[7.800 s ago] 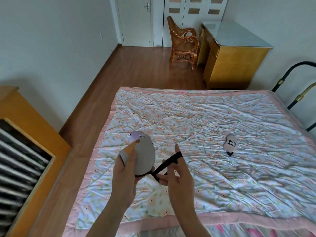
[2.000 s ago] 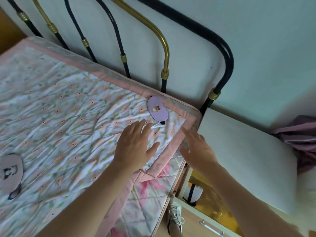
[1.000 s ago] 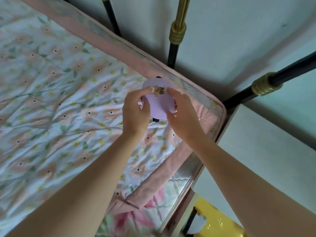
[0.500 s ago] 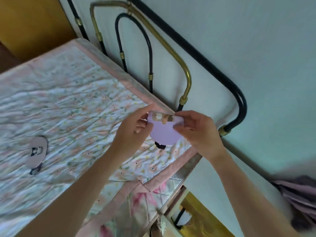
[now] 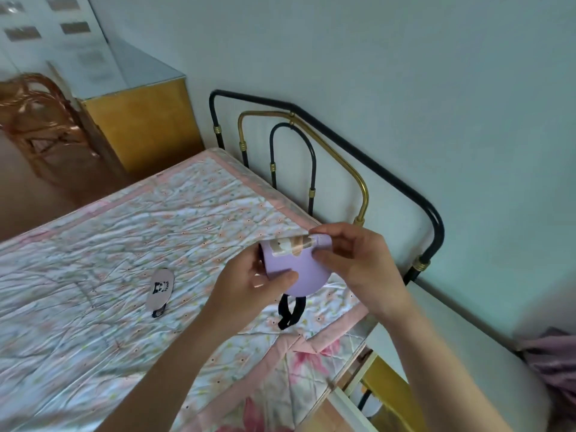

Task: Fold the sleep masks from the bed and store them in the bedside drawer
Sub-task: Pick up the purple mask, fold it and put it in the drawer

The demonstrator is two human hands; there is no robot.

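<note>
I hold a lilac sleep mask (image 5: 299,269) folded in half, above the bed's corner by the headboard. My left hand (image 5: 249,285) pinches its left edge, and my right hand (image 5: 355,263) grips its top right corner near the printed patch. Its black strap (image 5: 288,310) hangs down in a loop. A pale pink sleep mask (image 5: 160,288) with a small black figure lies flat on the floral quilt (image 5: 109,244), to the left of my hands. The open bedside drawer (image 5: 371,397) shows at the lower right, with a folded mask (image 5: 369,406) partly visible inside.
A black and brass metal headboard (image 5: 343,157) stands behind the bed against the wall. The white-topped bedside cabinet (image 5: 452,338) sits right of the bed with a mauve cloth (image 5: 551,363) on it. A yellow desk (image 5: 140,113) and a rattan chair (image 5: 40,120) stand far left.
Over the last second both hands lifted the lilac mask off the quilt corner and folded it in half; the strap now dangles below. The view has swung left and pulled back.
</note>
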